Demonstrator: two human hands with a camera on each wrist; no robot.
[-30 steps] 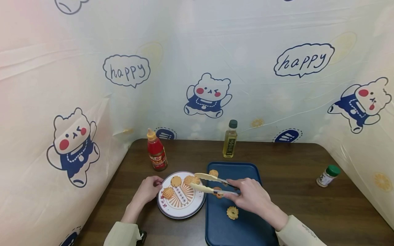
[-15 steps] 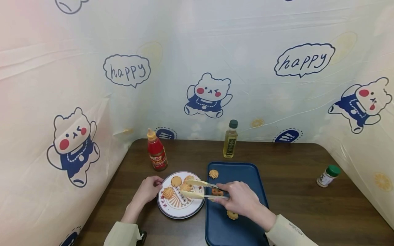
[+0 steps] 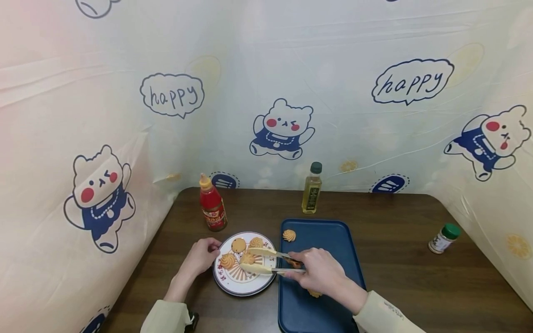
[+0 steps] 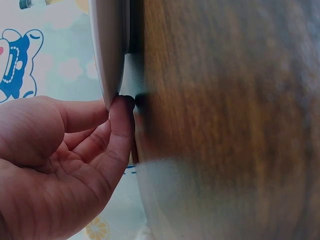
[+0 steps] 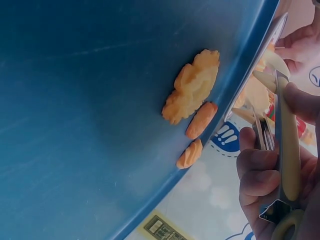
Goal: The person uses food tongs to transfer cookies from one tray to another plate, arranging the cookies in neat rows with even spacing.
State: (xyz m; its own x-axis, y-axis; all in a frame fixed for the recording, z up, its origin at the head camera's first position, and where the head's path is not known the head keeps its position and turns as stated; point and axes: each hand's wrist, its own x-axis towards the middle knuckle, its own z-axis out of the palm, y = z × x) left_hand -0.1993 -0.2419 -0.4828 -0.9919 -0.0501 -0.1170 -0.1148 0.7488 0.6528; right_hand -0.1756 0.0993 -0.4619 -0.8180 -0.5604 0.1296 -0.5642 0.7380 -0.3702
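Observation:
My left hand (image 3: 201,257) pinches the near-left rim of a white plate (image 3: 243,289) with a blue edge and a printed pattern; the left wrist view shows thumb and finger at the plate's edge (image 4: 107,55). My right hand (image 3: 319,272) grips yellow-tipped metal tongs (image 3: 259,269), which reach left over the plate. Between the tong tips lies a swirled cookie (image 3: 247,259), near the plate's middle. Also on the plate are a round cookie (image 3: 238,245), a swirl cookie (image 3: 227,261) at left and another swirl (image 3: 256,242) at the back.
A dark blue tray (image 3: 325,231) adjoins the plate on the right, bearing a swirl cookie (image 3: 289,236), a scalloped cookie (image 5: 192,87) and an orange-brown cookie (image 5: 201,120). Behind stand a red sauce bottle (image 3: 213,208) and an oil bottle (image 3: 311,192). A green-capped jar (image 3: 443,238) stands far right.
My right hand and the tongs have shifted left and nearer to me, bringing a cookie toward the plate's middle. The back swirl cookie now shows beyond the tongs. My left hand stayed put.

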